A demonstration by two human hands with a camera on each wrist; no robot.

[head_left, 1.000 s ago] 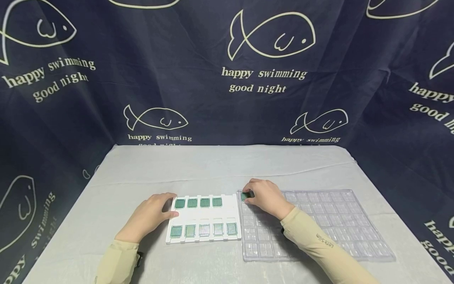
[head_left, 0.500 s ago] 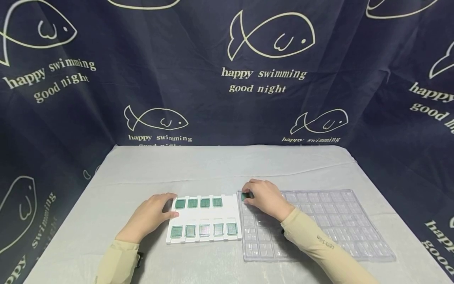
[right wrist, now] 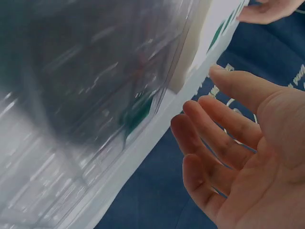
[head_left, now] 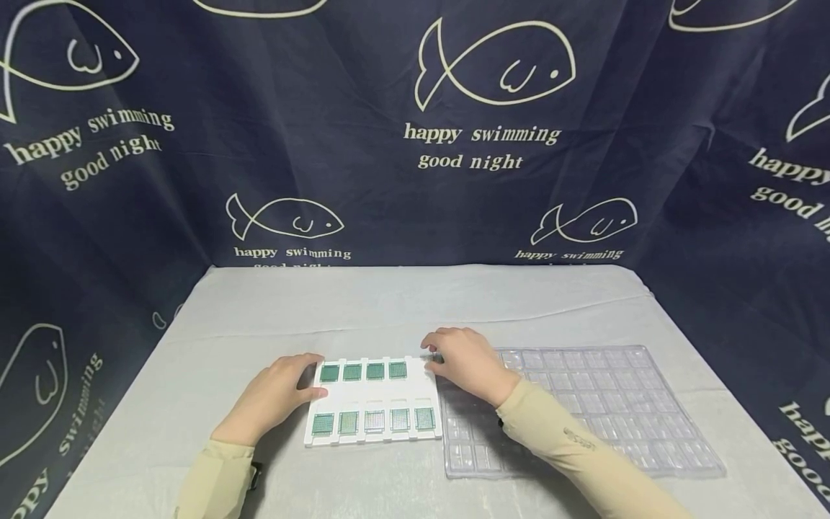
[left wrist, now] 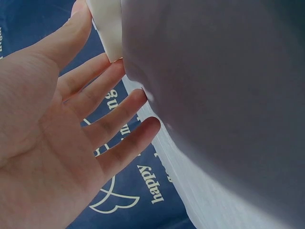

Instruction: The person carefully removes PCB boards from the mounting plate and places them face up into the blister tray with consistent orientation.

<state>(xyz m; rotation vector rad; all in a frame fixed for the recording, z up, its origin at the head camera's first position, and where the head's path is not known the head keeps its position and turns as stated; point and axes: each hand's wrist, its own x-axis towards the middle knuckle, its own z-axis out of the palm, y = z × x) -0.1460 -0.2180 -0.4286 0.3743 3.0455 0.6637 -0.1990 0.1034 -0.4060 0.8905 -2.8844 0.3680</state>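
My left hand holds the left corner of a white tray between thumb and index finger. In the left wrist view its other fingers spread loosely beside the tray. Two rows of small green square circuit boards lie in the tray's slots, and the far row's right end shows bare white. My right hand hovers over the border between the white tray and a clear compartment tray. Its fingers are slightly bent with nothing between them. One green circuit board sits in the clear tray's corner compartment, mostly covered by the hand in the head view.
The two trays lie side by side on a pale cloth-covered table. Behind and at both sides hangs a dark blue curtain with fish drawings and lettering.
My right hand has let go of the green circuit board at the clear tray's corner and moved left toward the white tray. The left hand stays on the white tray.
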